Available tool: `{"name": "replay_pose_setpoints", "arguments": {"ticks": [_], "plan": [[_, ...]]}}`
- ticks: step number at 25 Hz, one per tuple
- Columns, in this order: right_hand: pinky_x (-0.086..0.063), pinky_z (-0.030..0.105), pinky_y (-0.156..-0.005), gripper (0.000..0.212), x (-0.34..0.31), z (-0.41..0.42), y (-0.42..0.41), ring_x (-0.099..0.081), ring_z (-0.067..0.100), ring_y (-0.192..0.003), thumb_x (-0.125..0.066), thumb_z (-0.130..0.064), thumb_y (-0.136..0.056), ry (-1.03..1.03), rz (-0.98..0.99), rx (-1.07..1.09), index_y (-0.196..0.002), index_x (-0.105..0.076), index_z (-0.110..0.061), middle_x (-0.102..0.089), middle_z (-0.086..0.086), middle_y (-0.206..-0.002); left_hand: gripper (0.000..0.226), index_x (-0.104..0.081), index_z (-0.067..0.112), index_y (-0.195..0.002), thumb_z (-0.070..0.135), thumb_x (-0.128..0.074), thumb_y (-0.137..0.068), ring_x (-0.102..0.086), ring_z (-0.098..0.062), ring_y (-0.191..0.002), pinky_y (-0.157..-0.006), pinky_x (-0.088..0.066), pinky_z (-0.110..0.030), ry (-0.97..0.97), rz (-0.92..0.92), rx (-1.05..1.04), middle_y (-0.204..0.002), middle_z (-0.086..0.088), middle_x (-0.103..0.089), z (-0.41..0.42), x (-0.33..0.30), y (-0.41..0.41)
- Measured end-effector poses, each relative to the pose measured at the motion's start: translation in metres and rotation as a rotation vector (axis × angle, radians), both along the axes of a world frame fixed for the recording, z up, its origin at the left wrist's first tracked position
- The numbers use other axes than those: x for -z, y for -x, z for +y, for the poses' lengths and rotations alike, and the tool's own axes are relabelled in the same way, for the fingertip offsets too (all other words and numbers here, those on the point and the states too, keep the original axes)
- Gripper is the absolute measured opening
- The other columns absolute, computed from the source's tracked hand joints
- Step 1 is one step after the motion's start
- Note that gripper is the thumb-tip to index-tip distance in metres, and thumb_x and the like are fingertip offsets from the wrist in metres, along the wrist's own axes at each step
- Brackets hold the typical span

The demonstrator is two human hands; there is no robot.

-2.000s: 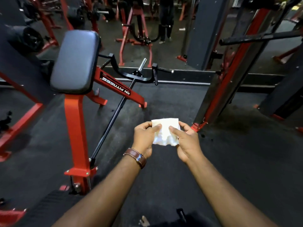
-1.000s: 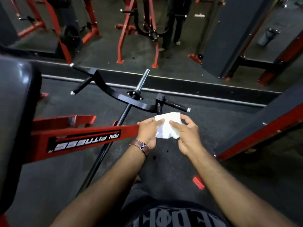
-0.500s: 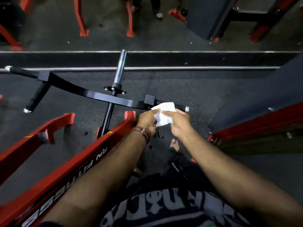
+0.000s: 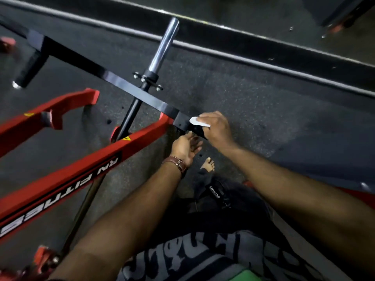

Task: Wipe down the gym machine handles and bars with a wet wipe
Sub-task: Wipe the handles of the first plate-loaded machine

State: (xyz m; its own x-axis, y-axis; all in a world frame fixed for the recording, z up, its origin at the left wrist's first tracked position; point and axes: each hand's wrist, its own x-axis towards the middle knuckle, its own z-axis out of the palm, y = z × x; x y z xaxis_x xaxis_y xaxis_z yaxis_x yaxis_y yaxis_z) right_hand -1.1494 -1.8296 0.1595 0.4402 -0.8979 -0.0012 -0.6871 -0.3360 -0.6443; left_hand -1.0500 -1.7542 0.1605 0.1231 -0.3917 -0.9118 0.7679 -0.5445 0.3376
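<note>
L to R: 1 red frame (image 4: 60,179); 1 black crossbar (image 4: 113,82) w/ 1 chrome peg (image 4: 162,45). My left hand (image 4: 185,148), fingers relaxed, holds nothing, just under the handle (image 4: 197,131). My right hand (image 4: 217,128) wraps 1 wet wipe (image 4: 197,121) round that handle.

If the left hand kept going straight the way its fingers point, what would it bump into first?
Probably the black handle just past the fingertips of the left hand, the one the right hand grips with the white wipe. Depth is hard to judge, so it might slip just underneath.
</note>
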Motion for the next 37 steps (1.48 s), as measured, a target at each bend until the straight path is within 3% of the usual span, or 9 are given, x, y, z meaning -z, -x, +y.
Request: {"name": "replay_pose_setpoints", "arguments": {"ticks": [3, 6, 11, 21, 24, 27, 30, 32, 37], "plan": [[-0.053, 0.044, -0.097, 0.042, 0.020, 0.007, 0.001, -0.068, 0.034, -0.109, -0.058, 0.009, -0.074, -0.077, 0.011, -0.192, -0.111, -0.073, -0.001, -0.070, 0.019, -0.117, 0.025, -0.066, 0.014, -0.099, 0.022, -0.043, -0.104, -0.063, -0.017, -0.073, -0.075, -0.050, -0.029, 0.031, 0.021, -0.138, -0.087, -0.004, -0.066, -0.008, 0.008, 0.009], [-0.052, 0.046, -0.098, 0.054, 0.019, 0.009, 0.019, -0.065, 0.034, -0.113, -0.050, 0.010, -0.069, -0.072, 0.055, -0.278, -0.117, -0.070, -0.003, -0.065, 0.018, -0.126, 0.024, -0.066, 0.013, -0.100, 0.020, -0.043, -0.102, -0.066, -0.019, -0.074, -0.076, -0.053, -0.029, 0.027, 0.030, -0.202, -0.086, -0.005, -0.065, -0.006, 0.016, 0.011], [-0.061, 0.047, -0.077, 0.058, 0.025, 0.006, 0.036, -0.067, 0.035, -0.110, -0.032, -0.006, -0.074, 0.123, 0.141, -0.481, -0.116, -0.071, -0.002, -0.065, 0.020, -0.126, 0.024, -0.062, 0.013, -0.096, 0.022, -0.040, -0.103, -0.064, -0.022, -0.080, -0.080, -0.051, -0.032, 0.020, 0.054, -0.249, -0.093, -0.008, -0.067, -0.003, 0.015, 0.009], [-0.060, 0.047, -0.082, 0.058, 0.026, 0.002, 0.051, -0.063, 0.038, -0.117, -0.036, 0.003, -0.073, 0.158, 0.102, -0.567, -0.122, -0.067, 0.001, -0.060, 0.023, -0.132, 0.024, -0.053, 0.009, -0.115, 0.024, -0.037, -0.105, -0.064, -0.025, -0.090, -0.080, -0.051, -0.034, -0.005, 0.058, -0.263, -0.104, -0.011, -0.064, -0.002, 0.008, 0.008], [-0.054, 0.044, -0.096, 0.054, 0.024, -0.009, 0.020, -0.063, 0.031, -0.118, -0.054, 0.008, -0.075, -0.179, 0.046, -0.441, -0.126, -0.066, -0.006, -0.060, 0.014, -0.135, 0.022, -0.054, 0.011, -0.115, 0.024, -0.039, -0.105, -0.066, -0.026, -0.092, -0.081, -0.052, -0.034, 0.004, 0.051, -0.247, -0.112, -0.012, -0.064, 0.000, 0.007, 0.011], [-0.056, 0.032, -0.087, 0.033, 0.032, -0.023, 0.027, -0.070, 0.017, -0.102, -0.066, -0.003, -0.085, -0.325, -0.036, -0.211, -0.115, -0.074, -0.015, -0.073, 0.002, -0.116, 0.018, -0.057, 0.010, -0.105, 0.020, -0.042, -0.104, -0.068, -0.023, -0.088, -0.080, -0.052, -0.030, -0.002, -0.067, -0.150, -0.102, -0.010, -0.069, 0.003, 0.005, 0.011], [-0.049, 0.019, -0.065, 0.010, 0.022, -0.043, 0.004, -0.065, 0.011, -0.074, -0.064, -0.008, -0.093, -0.777, -0.064, 0.024, -0.096, -0.074, -0.008, -0.071, 0.000, -0.082, 0.016, -0.059, 0.012, -0.086, 0.005, -0.052, -0.097, -0.064, -0.020, -0.069, -0.059, -0.050, -0.021, -0.011, -0.379, -0.010, -0.081, -0.009, -0.066, 0.009, 0.008, 0.013], [-0.049, 0.017, -0.053, 0.019, 0.023, -0.055, -0.020, -0.063, 0.011, -0.059, -0.055, -0.001, -0.096, -1.142, -0.118, 0.135, -0.081, -0.064, -0.007, -0.065, 0.002, -0.069, 0.019, -0.057, 0.018, -0.077, 0.004, -0.062, -0.090, -0.060, -0.020, -0.063, -0.059, -0.050, -0.027, -0.034, -0.613, 0.107, -0.070, -0.004, -0.062, 0.019, 0.017, 0.013], [-0.057, 0.026, -0.053, 0.027, 0.039, -0.063, -0.007, -0.071, 0.019, -0.062, -0.042, -0.008, -0.100, -1.568, -0.038, 0.083, -0.093, -0.067, 0.000, -0.073, 0.014, -0.076, 0.026, -0.052, 0.019, -0.098, 0.011, -0.072, -0.083, -0.055, -0.013, -0.070, -0.068, -0.046, -0.027, -0.056, -1.071, 0.413, -0.081, 0.003, -0.058, 0.041, 0.016, 0.009]]}}
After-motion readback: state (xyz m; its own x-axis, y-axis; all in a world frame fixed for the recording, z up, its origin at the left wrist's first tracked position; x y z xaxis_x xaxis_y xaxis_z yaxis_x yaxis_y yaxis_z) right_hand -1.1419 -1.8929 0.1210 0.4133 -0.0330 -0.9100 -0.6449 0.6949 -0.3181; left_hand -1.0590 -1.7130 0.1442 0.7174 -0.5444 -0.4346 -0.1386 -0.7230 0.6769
